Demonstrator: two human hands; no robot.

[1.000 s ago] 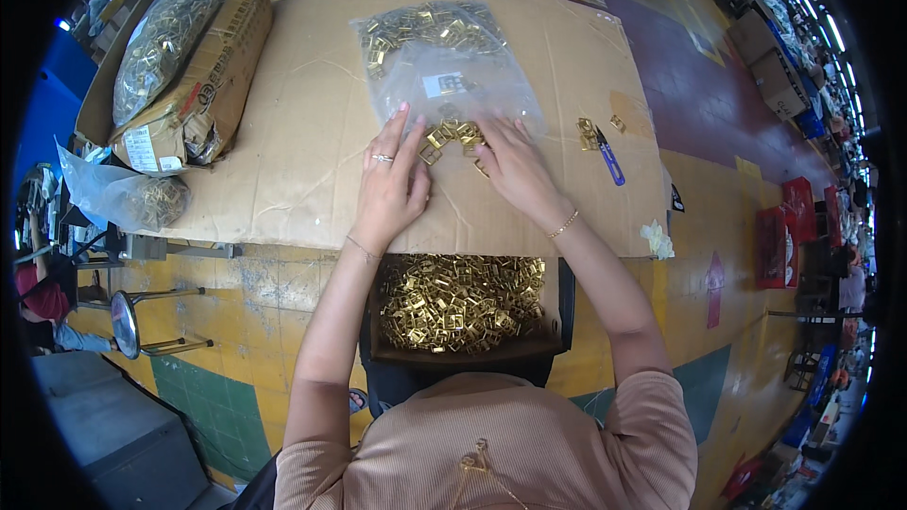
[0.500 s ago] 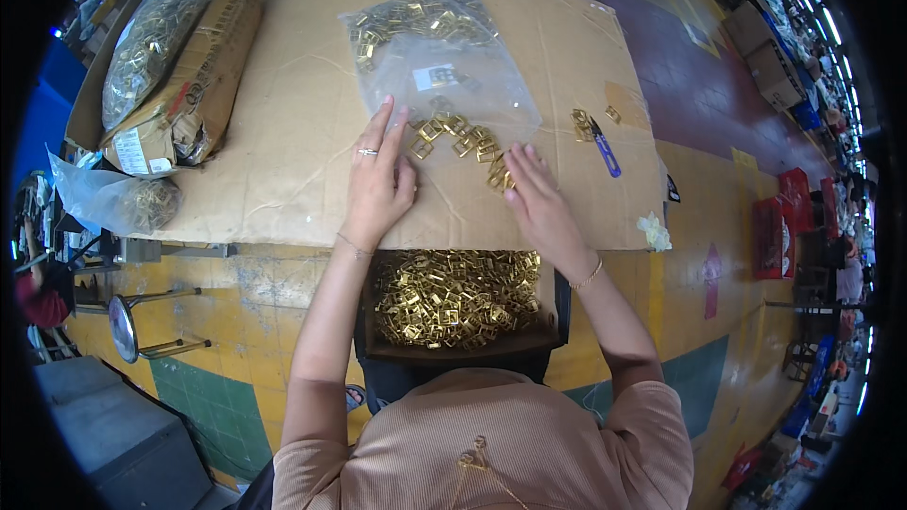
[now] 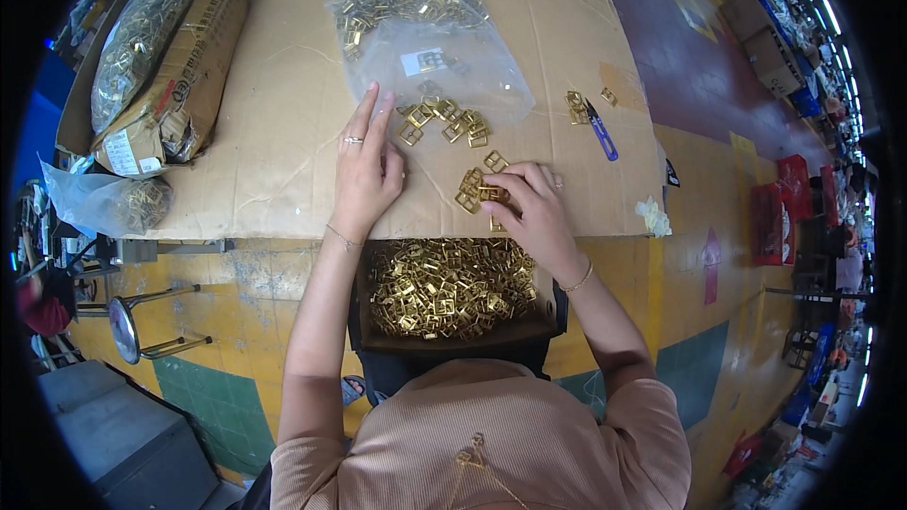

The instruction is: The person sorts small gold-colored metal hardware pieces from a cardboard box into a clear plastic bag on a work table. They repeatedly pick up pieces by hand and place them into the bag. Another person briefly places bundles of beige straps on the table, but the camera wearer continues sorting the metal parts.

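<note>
Brown cardboard covers the tabletop point(image 3: 283, 132), and at its left end a plastic sack of metal pieces point(image 3: 142, 47) lies on a worn carton point(image 3: 200, 71). Next comes the left hand point(image 3: 368, 175), lying where it was half a second ago, grip wide, fingers straight, the tips at the left edge of a clear bag point(image 3: 482, 80). That bag's long axis runs away from the person, leaning toward the upper left, most of its contents at the far end. Gold buckles point(image 3: 452, 121) lie loosely in an arc at its near end, their frames pointing various ways.

To their right, a small cluster of buckles point(image 3: 469, 191) has been drawn clear of the bag, so a portion now sits apart, close to the near edge above an open box point(image 3: 444, 344). One buckle by the cluster seems to have its long axis slanting from upper left to lower right. The right hand point(image 3: 543, 212) has curled over this cluster, its grip narrow; I cannot tell whether it pinches any or only pushes them. Farther right, purple snips point(image 3: 605, 142) point away from the person.
</note>
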